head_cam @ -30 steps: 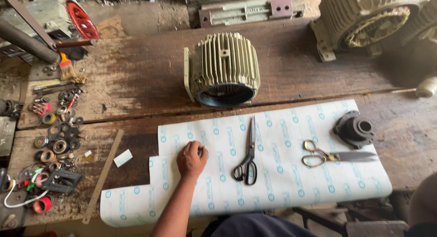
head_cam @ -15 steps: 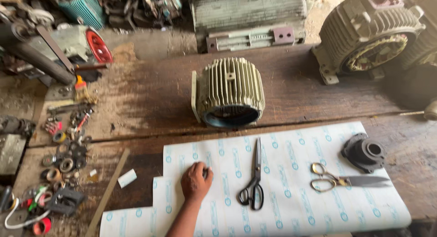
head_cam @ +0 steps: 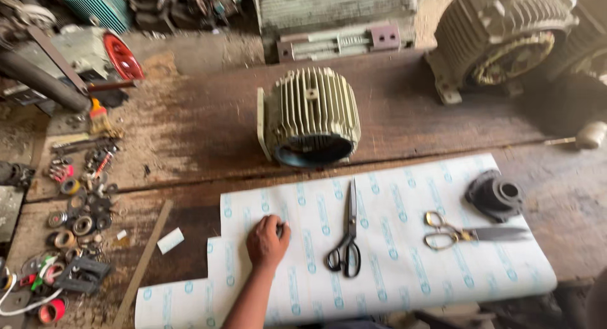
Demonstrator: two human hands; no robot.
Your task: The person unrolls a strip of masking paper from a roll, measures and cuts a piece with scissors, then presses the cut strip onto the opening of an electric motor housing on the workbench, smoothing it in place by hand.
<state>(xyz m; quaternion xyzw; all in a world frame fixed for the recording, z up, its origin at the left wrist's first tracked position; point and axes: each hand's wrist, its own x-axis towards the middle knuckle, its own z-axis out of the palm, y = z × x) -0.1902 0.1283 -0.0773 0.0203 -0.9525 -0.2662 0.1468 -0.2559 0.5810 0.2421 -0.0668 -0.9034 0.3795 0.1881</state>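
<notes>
Since the frame half a second earlier, your view had slid a little to the right and tilted down, while your left hand (head_cam: 267,242) had stayed put on the white sheet (head_cam: 404,240). That hand lay palm down near the sheet's left part, fingers drawn together and curled loosely, apparently pressing the paper flat; whether a small object sat under the fingertips, you could not tell from this angle. Your right hand was out of view.

The white sheet, patterned with small blue marks, was spread across the near edge of the wooden workbench (head_cam: 190,146). The black-handled scissors (head_cam: 347,235) lay on it just to the right of your hand, blades shut and pointing away from you. Farther right lay the gold-handled scissors (head_cam: 465,233), blades pointing right, and beside them a black round motor part (head_cam: 495,194) rested at the sheet's far edge. The finned motor housing (head_cam: 310,117) stood on the bench just beyond the sheet, open end toward you. Bearings and small parts (head_cam: 76,209) were scattered on the left.
</notes>
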